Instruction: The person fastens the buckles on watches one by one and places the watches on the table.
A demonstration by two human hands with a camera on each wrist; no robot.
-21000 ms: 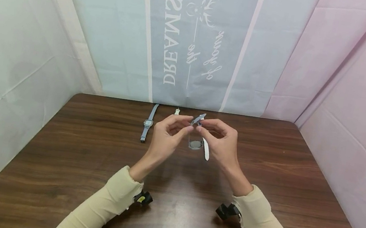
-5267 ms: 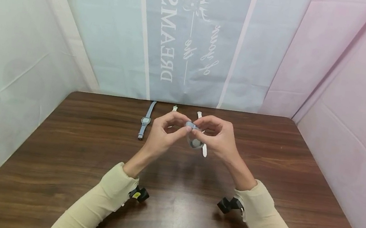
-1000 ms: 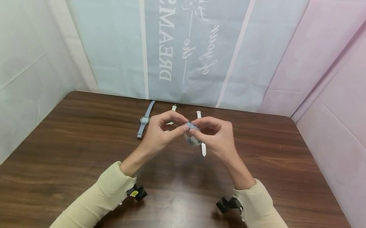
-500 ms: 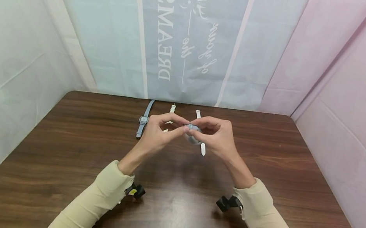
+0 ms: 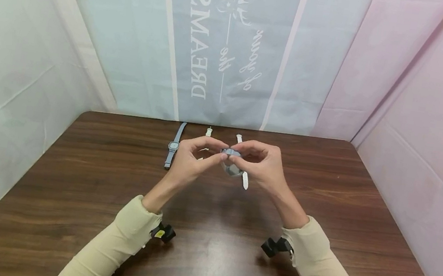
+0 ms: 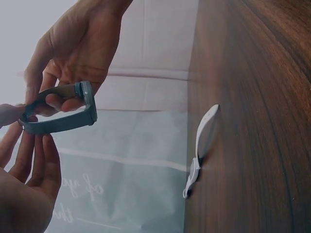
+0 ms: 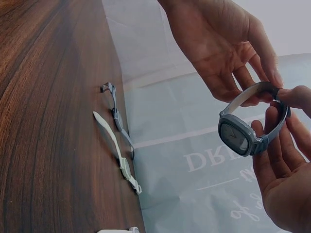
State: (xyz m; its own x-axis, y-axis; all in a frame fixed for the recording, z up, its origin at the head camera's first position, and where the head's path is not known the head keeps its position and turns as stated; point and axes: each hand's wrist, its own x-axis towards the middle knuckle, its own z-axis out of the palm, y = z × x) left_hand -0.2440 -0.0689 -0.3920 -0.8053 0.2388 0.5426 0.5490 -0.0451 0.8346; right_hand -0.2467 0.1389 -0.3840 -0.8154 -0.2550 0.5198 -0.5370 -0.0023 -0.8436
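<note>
Item one: blue-grey wristwatch [image 7: 236, 137], at centre of the head frame, held above the brown wood-grain table [image 5: 88, 194] between left hand [image 5: 194, 157] and right hand [image 5: 264, 166]. Strap [image 6: 58, 124] bent round into a loop. Grip: both hands pinching the strap between thumb and fingers, fingertips of one just beside those of the other. Fastening covered by fingertips; cannot tell whether joined.

Dial [image 7: 233, 136]: shown in the right wrist frame, right of centre, rounded-rectangular, greyish, pointers faint. Case edge-on in the left wrist frame, left of centre, dial turned from sight there.

Item two: second blue-grey wristwatch [image 5: 173, 146], laid flat left of the left hand in the head frame, dial upward; in the right wrist frame, upper left, seen along its length.

Item three: white wristwatch [image 7: 125, 168], mostly behind the left hand in the head frame; whole in the right wrist frame, left of centre, near item two.

Item four: second white wristwatch [image 6: 194, 167], middle covered by the right hand in the head frame; full length in the left wrist frame, right of centre; only a part at the bottom edge of the right wrist frame.

Surroundings: pale blue backdrop [image 5: 232, 68] with mirrored white lettering, upper centre of the head frame; cream sleeves [image 5: 106, 245], lower left and lower right, each with a black wrist camera [image 5: 271, 247].
</note>
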